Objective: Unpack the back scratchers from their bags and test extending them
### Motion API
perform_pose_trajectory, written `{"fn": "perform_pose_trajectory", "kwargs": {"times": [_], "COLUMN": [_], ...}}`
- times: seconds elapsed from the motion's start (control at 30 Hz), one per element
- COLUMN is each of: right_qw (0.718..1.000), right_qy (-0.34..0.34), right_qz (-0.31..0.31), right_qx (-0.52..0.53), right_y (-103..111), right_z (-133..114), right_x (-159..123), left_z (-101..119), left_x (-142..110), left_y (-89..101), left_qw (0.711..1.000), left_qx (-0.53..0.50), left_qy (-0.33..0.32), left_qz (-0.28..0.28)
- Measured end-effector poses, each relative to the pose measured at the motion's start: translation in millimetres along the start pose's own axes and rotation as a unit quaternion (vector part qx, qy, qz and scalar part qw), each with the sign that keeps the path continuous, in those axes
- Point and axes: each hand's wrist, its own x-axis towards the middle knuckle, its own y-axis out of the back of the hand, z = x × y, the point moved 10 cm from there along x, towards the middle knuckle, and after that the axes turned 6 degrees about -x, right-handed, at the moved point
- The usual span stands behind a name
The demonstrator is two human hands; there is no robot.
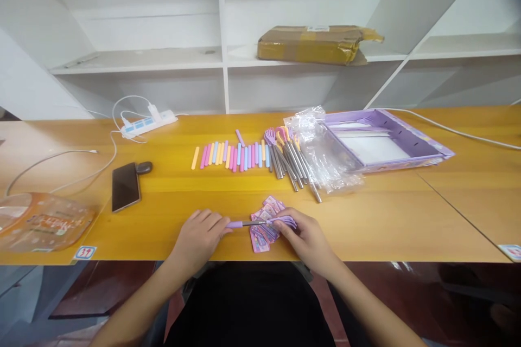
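Between my two hands lies a purple back scratcher (pixel 254 223) with a metal shaft, held level above the table. My left hand (pixel 202 233) is closed round its purple grip end. The clawed head is pinched in my right hand (pixel 307 236), its curved prongs partly showing. Beneath it, small pink and purple printed cards (pixel 260 241) lie in a fanned pile. Further back, a row of pastel grip sleeves (pixel 234 157) in pink, yellow, blue and purple lies on the table. Right of that row is a heap of metal-shafted back scratchers (pixel 288 157) with coloured heads.
Clear plastic wrap (pixel 325 157) lies beside a purple display box (pixel 382 165) holding a few pieces. To the left are a phone (pixel 126 187), a power strip (pixel 149 123) with cables and an orange plastic bag (pixel 49 222). A taped carton (pixel 311 43) sits on the shelf.
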Motion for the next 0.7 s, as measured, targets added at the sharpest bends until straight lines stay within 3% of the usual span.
{"fn": "perform_pose_trajectory", "kwargs": {"times": [0.1, 0.2, 0.3, 0.4, 0.47, 0.57, 0.7], "right_qw": [1.0, 0.996, 0.985, 0.951, 0.928, 0.9, 0.893], "right_qy": [-0.024, -0.068, -0.131, -0.206, -0.245, -0.273, -0.275], "right_qz": [0.011, 0.04, 0.113, 0.228, 0.277, 0.333, 0.352], "right_qx": [0.017, 0.029, 0.018, 0.014, 0.038, 0.07, 0.05], "right_y": [13, 48, 113, 190, 224, 249, 255], "right_z": [1, 17, 55, 105, 132, 149, 143], "right_x": [2, 0, -15, -48, -70, -94, -102], "left_z": [-3, -21, -57, -98, -118, -133, -135], "left_x": [3, 0, -17, -48, -69, -89, -92], "left_y": [14.4, 36.8, 67.7, 103.6, 119.7, 133.2, 135.0], "left_qw": [1.0, 0.999, 0.996, 0.992, 0.991, 0.992, 0.994], "left_qx": [0.028, 0.052, 0.085, 0.125, 0.134, 0.115, 0.073], "left_qy": [-0.001, 0.002, 0.004, -0.002, 0.002, 0.027, 0.054], "left_qz": [0.011, 0.011, 0.007, 0.026, 0.028, 0.036, 0.054]}}
